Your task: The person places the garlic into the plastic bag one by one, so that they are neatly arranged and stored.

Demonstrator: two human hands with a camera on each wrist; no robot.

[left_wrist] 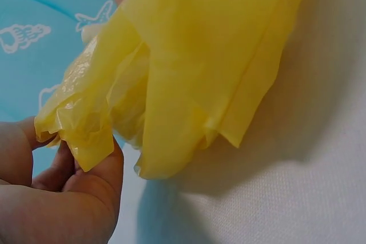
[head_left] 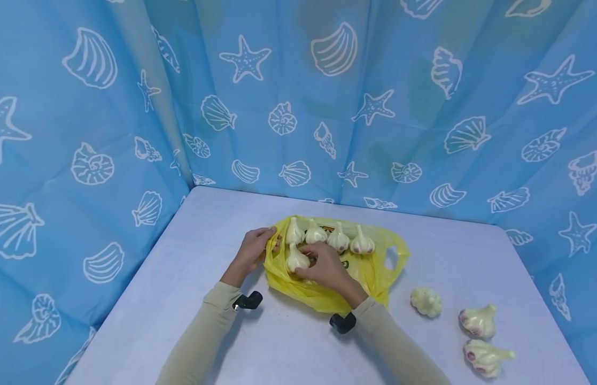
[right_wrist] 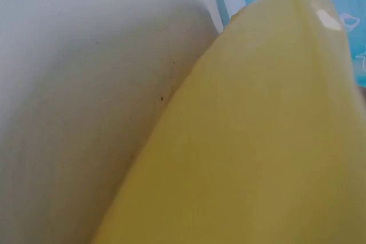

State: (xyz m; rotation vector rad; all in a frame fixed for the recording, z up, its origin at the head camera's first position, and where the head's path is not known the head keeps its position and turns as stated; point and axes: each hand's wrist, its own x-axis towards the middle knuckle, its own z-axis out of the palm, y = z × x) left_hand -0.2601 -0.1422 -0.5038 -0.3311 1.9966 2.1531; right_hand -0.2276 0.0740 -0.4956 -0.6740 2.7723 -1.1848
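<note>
A yellow plastic bag (head_left: 370, 272) lies on the table in the head view. My left hand (head_left: 252, 250) pinches its left edge; the left wrist view shows thumb and fingers of that hand (left_wrist: 74, 192) on the crumpled plastic (left_wrist: 194, 61). With my right hand (head_left: 327, 267) I hold a garlic bulb (head_left: 297, 259) by thumb and fingers at the bag's left part. Behind it, several more garlic bulbs (head_left: 338, 239) stand in a row on the bag, stems up. Yellow plastic (right_wrist: 246, 141) fills much of the right wrist view and hides the held bulb there.
Three loose garlic bulbs lie on the white table (head_left: 173, 299) to the right: one pale bulb (head_left: 426, 301) nearer the bag, then a bulb (head_left: 478, 321) and another bulb (head_left: 487, 358) close together. A blue curtain (head_left: 288, 144) with shell prints hangs behind and at the sides.
</note>
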